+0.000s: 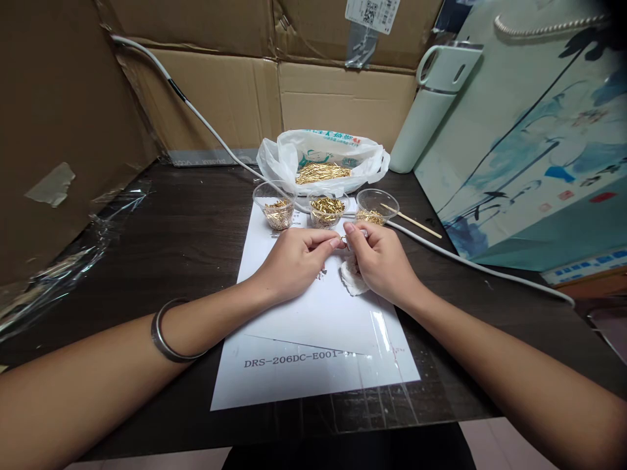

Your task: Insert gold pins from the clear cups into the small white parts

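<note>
My left hand (pixel 296 258) and my right hand (pixel 377 258) meet over a white sheet of paper (pixel 313 339), fingertips pinched together on something small that I cannot make out. A crumpled white tissue (pixel 351 281) lies under my right palm. Just beyond the fingers stand three clear plastic cups (pixel 278 207) (pixel 327 210) (pixel 376 203) holding small gold-coloured metal pins. Behind them an open white plastic bag (pixel 323 156) holds a heap of the same pins. A metal bangle (pixel 164 333) sits on my left wrist.
A thin wooden stick (pixel 411 220) rests by the right cup. A white cable (pixel 470 261) crosses the dark table (pixel 186 235). A white flask (pixel 434 104) and a printed gift bag (pixel 533 150) stand at right; cardboard boxes (pixel 230 98) line the back and left.
</note>
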Demonstrator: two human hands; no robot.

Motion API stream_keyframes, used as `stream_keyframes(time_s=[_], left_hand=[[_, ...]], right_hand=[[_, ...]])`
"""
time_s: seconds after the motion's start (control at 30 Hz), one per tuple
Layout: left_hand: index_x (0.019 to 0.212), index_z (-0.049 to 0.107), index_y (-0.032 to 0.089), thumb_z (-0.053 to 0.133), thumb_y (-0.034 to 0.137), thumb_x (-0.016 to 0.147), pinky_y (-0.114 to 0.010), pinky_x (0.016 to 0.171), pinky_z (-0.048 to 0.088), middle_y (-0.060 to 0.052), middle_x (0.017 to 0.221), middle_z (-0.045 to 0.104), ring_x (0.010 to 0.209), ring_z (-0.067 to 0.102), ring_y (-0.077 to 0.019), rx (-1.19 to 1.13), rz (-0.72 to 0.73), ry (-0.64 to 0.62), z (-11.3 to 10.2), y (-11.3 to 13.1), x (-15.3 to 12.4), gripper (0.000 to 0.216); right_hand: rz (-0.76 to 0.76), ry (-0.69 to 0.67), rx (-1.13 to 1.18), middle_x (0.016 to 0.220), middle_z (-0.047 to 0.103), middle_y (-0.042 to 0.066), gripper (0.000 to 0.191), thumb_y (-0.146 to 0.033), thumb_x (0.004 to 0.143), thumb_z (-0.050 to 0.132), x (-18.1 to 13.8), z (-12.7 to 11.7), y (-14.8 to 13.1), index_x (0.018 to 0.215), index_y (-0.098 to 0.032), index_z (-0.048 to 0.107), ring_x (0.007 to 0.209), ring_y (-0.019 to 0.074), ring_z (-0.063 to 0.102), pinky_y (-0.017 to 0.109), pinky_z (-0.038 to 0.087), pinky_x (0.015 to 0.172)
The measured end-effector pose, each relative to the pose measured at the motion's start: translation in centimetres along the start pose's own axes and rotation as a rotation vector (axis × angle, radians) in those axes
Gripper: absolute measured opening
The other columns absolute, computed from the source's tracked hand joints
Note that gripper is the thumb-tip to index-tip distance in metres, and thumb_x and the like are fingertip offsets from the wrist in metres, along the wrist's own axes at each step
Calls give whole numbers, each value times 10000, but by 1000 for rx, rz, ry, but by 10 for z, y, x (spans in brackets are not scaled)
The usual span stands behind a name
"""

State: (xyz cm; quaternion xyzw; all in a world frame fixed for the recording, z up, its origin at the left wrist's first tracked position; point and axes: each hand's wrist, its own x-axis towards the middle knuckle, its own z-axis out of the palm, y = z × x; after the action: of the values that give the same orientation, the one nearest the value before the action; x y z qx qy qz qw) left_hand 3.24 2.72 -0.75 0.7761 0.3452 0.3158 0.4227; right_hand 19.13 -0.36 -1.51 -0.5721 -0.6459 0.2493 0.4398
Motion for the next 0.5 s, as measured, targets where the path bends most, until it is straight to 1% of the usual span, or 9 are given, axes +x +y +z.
stream_keyframes(time_s=[0.23,0.37,0.5], left_hand=[[826,681,138,466,324,889,-216,523,349,-5,645,572,567,445,-88,11,3,10,0,1,-1,291],[821,680,136,465,323,891,-217,518,336,6,619,543,558,426,-84,17,7,1,0,2,-1,293],[830,682,140,454,313,896,-225,531,334,6,628,535,573,423,-88,31,5,-5,0,3,-1,295]], right_hand=[[-3,1,-2,513,423,-31,406,-462,916,400,0,0,0,627,-183,459,501,88,364,239,251,487],[2,1,-4,512,425,-32,403,-464,918,393,0,-1,0,652,-180,498,502,88,366,238,254,489],[3,-5,5,505,421,-34,403,-462,917,397,0,-1,-1,647,-179,496,498,86,363,238,255,489]])
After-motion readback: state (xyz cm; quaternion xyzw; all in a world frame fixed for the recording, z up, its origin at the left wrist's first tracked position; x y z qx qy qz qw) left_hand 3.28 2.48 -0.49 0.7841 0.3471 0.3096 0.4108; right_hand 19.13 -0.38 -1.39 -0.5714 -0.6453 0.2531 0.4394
